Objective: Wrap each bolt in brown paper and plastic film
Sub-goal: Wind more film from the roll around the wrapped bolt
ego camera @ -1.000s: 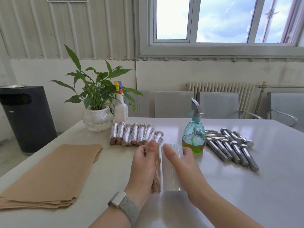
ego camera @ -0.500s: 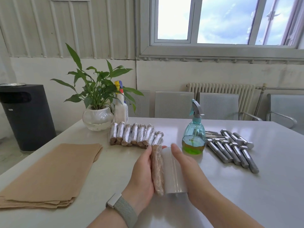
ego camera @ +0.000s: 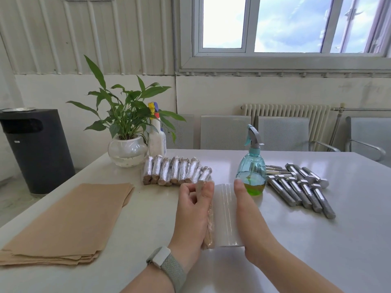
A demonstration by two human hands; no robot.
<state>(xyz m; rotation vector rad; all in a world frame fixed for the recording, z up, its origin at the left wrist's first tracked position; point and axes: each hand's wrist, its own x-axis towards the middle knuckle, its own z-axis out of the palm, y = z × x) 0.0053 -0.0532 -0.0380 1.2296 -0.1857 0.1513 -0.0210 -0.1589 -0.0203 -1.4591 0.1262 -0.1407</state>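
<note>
The paper-wrapped bolt (ego camera: 208,225) lies on the table (ego camera: 317,250) with its long axis running away from the person, pressed against the left side of the roll of plastic film (ego camera: 225,214), which lies parallel to it. The two touch along their length, so the next turn of film looks set to come from rolling the bolt sideways, across that axis.

The left hand (ego camera: 193,216) is the nearer one to the bolt: it lies along the bolt's left flank, wrist toward the person, fingers curled over the far end and gripping it (a thin layer of film already seems to cover the brown paper there). The right hand (ego camera: 249,218) mirrors it on the other side of the roll, fingers fairly straight and laid flat against the roll's right side, steadying it rather than clutching; its thumb side is hidden behind the roll.

Beyond the hands, a row of finished wrapped bolts (ego camera: 176,173) sits near the far-left middle of the table. Bare bolts (ego camera: 300,189) lie well to the right, past a spray bottle (ego camera: 251,172). A stack of brown paper (ego camera: 69,220) rests on the left.
</note>
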